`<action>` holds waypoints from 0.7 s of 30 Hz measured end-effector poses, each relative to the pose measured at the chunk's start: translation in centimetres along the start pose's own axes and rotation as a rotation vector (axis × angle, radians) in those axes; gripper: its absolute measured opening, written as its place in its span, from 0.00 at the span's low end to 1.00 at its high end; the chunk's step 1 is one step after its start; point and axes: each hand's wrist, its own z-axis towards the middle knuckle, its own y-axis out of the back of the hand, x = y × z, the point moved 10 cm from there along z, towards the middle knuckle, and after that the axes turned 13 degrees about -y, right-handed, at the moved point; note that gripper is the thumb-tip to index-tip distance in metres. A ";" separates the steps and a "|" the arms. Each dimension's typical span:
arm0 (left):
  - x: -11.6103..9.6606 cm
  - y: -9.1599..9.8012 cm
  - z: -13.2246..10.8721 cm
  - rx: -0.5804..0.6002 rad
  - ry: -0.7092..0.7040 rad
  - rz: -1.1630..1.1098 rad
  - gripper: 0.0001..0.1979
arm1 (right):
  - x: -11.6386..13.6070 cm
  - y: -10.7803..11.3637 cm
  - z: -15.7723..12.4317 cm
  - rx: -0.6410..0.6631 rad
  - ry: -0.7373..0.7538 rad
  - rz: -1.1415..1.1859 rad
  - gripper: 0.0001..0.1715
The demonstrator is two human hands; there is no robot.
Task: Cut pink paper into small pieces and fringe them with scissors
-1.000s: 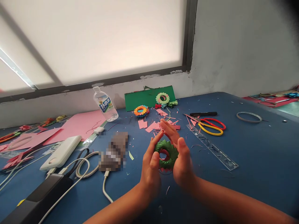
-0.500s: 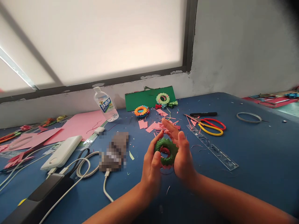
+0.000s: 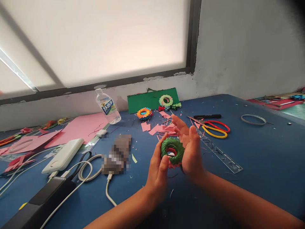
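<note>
A folded-paper ring, green on top with pink folds below, is held upright between my hands over the blue table. My left hand supports its left side, fingers behind it and thumb in front. Against its right side rests the palm of my right hand, with the fingers stretched up and apart. Beyond the hands lie pink paper scraps. An orange and blue paper ring and a pale green one sit further back.
Scissors, a black pen and a clear ruler lie to the right. A water bottle, pink sheets, a white power bank, cables and a blurred-out phone-like object occupy the left. Green card leans at the wall.
Both hands and the green and pink ring have shifted slightly right. My right hand has opened outward a little, showing more of the ring.
</note>
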 end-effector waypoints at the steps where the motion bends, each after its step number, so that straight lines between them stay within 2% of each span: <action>1: 0.1 -0.1 0.0 0.008 -0.001 0.009 0.22 | 0.1 0.1 0.1 -0.004 -0.004 0.008 0.31; 21: 0.1 -0.4 -0.7 0.019 -0.001 0.008 0.24 | 2.0 1.8 1.5 -0.113 0.136 0.029 0.30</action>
